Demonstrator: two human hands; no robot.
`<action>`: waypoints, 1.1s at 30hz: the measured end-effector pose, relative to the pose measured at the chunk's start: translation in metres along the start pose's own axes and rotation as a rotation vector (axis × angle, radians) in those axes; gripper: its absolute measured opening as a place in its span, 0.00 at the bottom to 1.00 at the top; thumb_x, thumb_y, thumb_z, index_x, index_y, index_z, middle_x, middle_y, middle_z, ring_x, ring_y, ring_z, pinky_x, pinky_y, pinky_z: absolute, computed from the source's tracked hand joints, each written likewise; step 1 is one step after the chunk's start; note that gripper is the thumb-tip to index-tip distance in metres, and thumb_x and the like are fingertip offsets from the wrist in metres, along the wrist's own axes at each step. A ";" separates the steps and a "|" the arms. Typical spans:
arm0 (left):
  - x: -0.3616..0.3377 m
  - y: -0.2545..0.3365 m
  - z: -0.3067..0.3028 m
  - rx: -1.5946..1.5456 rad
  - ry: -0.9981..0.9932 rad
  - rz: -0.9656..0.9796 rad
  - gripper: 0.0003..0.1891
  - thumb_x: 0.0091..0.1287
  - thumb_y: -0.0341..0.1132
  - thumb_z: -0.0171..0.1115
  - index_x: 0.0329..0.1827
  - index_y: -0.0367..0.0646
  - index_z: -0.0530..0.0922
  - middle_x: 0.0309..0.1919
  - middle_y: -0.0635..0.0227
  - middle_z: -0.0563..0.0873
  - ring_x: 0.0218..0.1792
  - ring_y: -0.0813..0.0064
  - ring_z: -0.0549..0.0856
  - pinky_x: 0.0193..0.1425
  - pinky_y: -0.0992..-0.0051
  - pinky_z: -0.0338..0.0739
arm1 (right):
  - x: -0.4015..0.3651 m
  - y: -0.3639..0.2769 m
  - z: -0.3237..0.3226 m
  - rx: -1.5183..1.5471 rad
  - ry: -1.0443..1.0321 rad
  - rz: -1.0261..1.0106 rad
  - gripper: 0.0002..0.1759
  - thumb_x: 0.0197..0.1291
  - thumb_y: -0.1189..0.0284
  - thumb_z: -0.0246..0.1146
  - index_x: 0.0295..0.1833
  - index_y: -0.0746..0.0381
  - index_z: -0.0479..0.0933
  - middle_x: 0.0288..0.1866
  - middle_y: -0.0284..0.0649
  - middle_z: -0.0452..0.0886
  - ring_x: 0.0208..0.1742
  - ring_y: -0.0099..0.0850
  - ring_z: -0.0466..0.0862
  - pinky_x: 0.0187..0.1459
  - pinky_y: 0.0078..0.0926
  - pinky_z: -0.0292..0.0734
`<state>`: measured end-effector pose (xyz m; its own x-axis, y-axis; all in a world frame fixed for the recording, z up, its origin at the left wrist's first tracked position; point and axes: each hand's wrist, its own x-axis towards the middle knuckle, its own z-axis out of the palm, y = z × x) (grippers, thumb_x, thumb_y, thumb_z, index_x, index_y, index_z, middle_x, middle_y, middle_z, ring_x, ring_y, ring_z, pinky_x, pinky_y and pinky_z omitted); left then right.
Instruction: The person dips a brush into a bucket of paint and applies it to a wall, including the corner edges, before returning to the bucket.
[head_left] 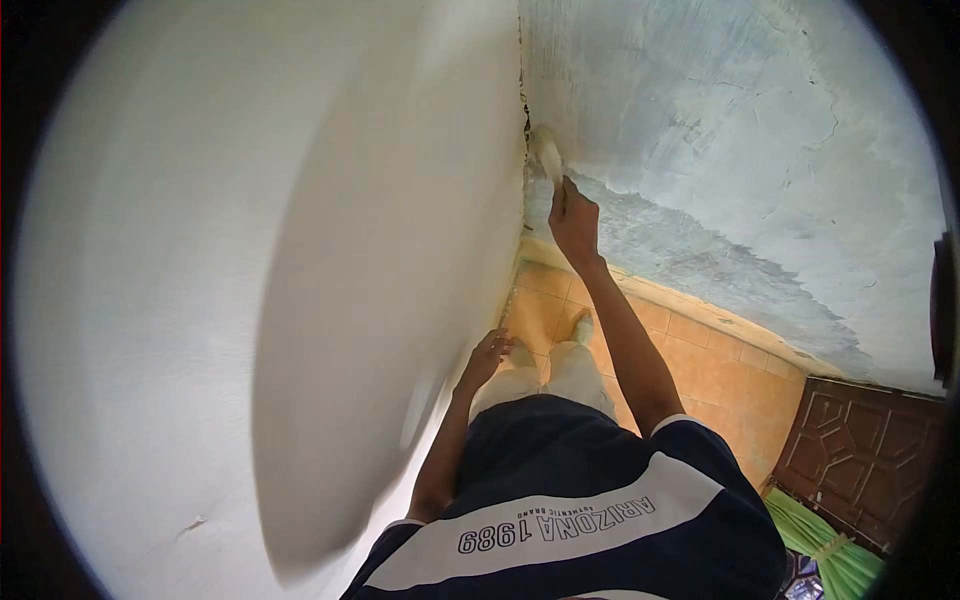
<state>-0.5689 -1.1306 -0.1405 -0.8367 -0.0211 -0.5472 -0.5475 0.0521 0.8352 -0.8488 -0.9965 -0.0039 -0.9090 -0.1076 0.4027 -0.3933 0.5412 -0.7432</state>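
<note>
My right hand [575,222] is raised in front of me, fingers closed around the handle of a pale paintbrush [550,155]. The brush head is right at the inner corner, against the patchy grey wall [690,130]. A dark, broken crack [525,110] runs down that corner beside the brush. Lower down, my left hand [490,355] hangs close by the smooth white wall [380,200], fingers loosely apart and holding nothing.
Orange floor tiles [690,370] lie below, with a pale ledge [700,308] along the foot of the grey wall. At the lower right are a brown panelled door [860,450] and a green curtain [825,545]. My feet stand near the corner.
</note>
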 end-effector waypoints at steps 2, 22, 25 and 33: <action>0.002 0.001 0.001 -0.007 0.004 0.008 0.22 0.86 0.48 0.44 0.74 0.45 0.70 0.59 0.59 0.87 0.57 0.63 0.86 0.62 0.61 0.81 | -0.001 0.016 0.007 -0.040 0.018 -0.062 0.12 0.74 0.74 0.58 0.54 0.70 0.82 0.20 0.52 0.78 0.18 0.44 0.80 0.23 0.38 0.71; -0.002 -0.009 -0.003 -0.031 0.051 0.044 0.23 0.84 0.48 0.48 0.74 0.44 0.71 0.55 0.61 0.88 0.53 0.67 0.88 0.55 0.68 0.82 | -0.039 0.039 0.012 -0.123 -0.258 0.091 0.17 0.72 0.70 0.57 0.59 0.68 0.81 0.28 0.59 0.82 0.33 0.57 0.85 0.37 0.53 0.79; -0.004 -0.004 -0.006 -0.043 0.030 0.010 0.24 0.85 0.49 0.44 0.74 0.44 0.70 0.58 0.60 0.87 0.55 0.65 0.86 0.61 0.64 0.80 | -0.017 0.042 0.015 -0.097 -0.211 0.001 0.20 0.72 0.70 0.58 0.65 0.65 0.80 0.28 0.58 0.82 0.33 0.54 0.86 0.35 0.43 0.79; 0.004 -0.008 -0.005 -0.021 0.040 0.038 0.23 0.85 0.48 0.45 0.74 0.45 0.69 0.58 0.59 0.87 0.56 0.64 0.86 0.61 0.62 0.81 | 0.021 -0.087 -0.048 0.053 0.025 -0.016 0.22 0.67 0.78 0.59 0.66 0.67 0.79 0.28 0.56 0.81 0.29 0.48 0.82 0.35 0.43 0.77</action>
<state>-0.5679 -1.1362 -0.1486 -0.8563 -0.0590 -0.5131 -0.5154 0.0331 0.8563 -0.8270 -1.0061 0.0952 -0.8989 -0.0950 0.4278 -0.4156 0.4941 -0.7636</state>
